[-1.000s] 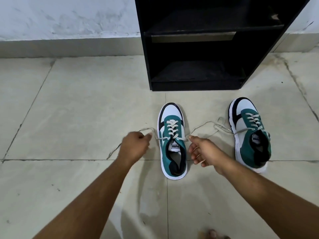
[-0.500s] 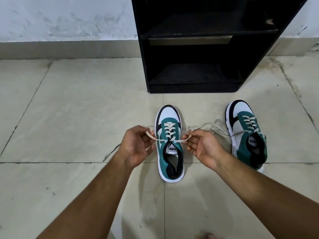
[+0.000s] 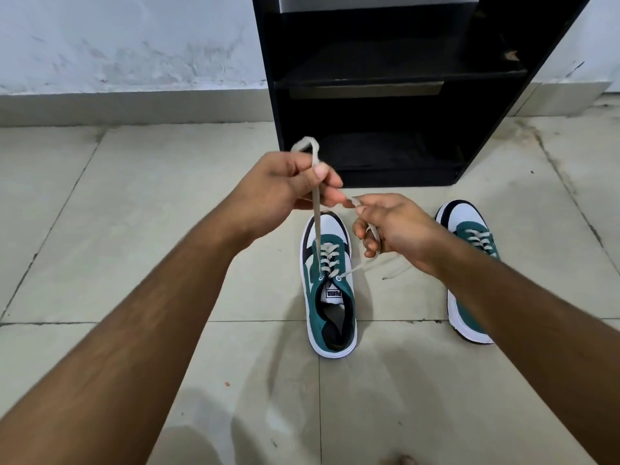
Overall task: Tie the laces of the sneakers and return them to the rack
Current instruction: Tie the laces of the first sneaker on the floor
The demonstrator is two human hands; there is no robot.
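Observation:
Two green, white and black sneakers stand on the tiled floor. The near sneaker (image 3: 330,290) is in the middle, toe toward the rack. My left hand (image 3: 278,193) is raised above its toe and pinches the left lace (image 3: 316,223), which runs taut up from the eyelet and loops over my fingers. My right hand (image 3: 392,226) grips the right lace (image 3: 357,268) just beside it, the two hands nearly touching. The second sneaker (image 3: 469,250) stands to the right, partly hidden by my right forearm, its laces loose. The black rack (image 3: 396,85) stands behind with bare shelves.
A white wall with a grey skirting (image 3: 134,105) runs along the back. Pale floor tiles (image 3: 151,213) with dark grout lines stretch left of the shoes. A toe shows at the bottom edge (image 3: 399,460).
Both hands have lifted from beside the sneaker to above its toe, pulling the laces up and bringing them together. The view has moved closer to the rack.

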